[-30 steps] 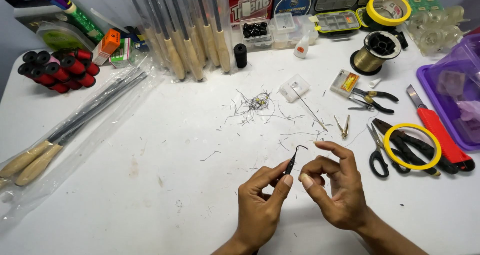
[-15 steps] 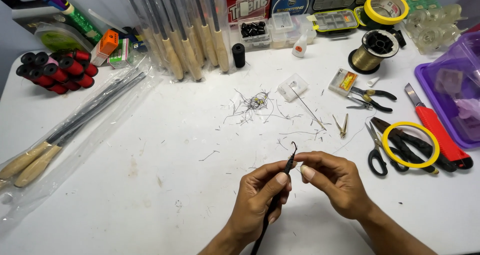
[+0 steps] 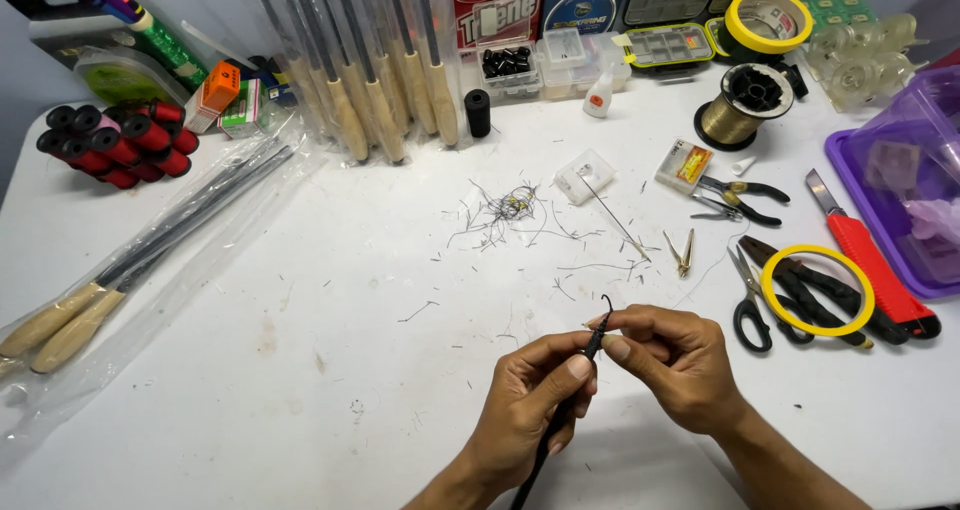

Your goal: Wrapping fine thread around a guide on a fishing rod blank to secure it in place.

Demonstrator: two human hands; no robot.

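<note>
Both hands meet low centre over the white bench. My left hand is clamped on a thin black rod, thumb and forefinger pinching it near the upper end; the rod runs down through the fist and out the bottom of the view. At its tip a small dark curved hook sticks up. My right hand is closed, fingertips pinching right at the rod tip, touching the left thumb. Can't tell whether any line runs between the fingers, too fine to see.

Just beyond the hands: scattered dark line clippings on the bench. To the right, near: black-handled scissors, a yellow tape ring lying over black-handled pliers, then a red utility knife. Further right, a purple plastic tray at the edge. Far left: bagged rods with cork handles, well apart from the hands.
</note>
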